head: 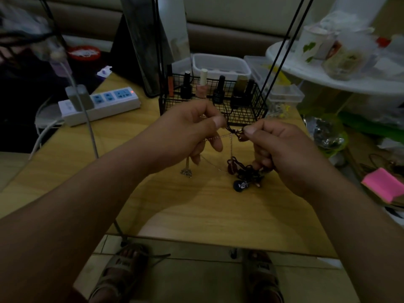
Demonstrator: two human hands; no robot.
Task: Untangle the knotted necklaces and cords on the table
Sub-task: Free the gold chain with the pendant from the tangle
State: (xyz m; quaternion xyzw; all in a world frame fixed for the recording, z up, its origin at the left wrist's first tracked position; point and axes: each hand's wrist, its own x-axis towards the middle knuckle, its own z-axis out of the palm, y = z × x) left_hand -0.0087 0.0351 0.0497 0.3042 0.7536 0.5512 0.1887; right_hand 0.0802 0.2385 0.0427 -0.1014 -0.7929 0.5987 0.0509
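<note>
At the far left a white power strip [100, 104] lies on the wooden tabletop [196, 217], well apart from the work. The left hand [185, 136] is held above the tabletop, thumb and forefinger pressed together on a dark cord just left of the knot [235, 131]. A thin silver chain [218, 137] runs from the knot under that hand, and a small metal pendant [187, 172] hangs below it, down near the tabletop. The right hand [284, 149] pinches the knot's other side between thumb and forefinger. Its lower fingers curl round the bundle of dark cords [247, 171], whose round dark pendant [240, 185] lies on the tabletop. Behind stands a black wire basket [251, 112] of nail polish bottles. The step in hand appears to be picking the knot open. The next move likely calls for easing one loop slack and drawing the chain free of the cords without tugging it tighter.
</note>
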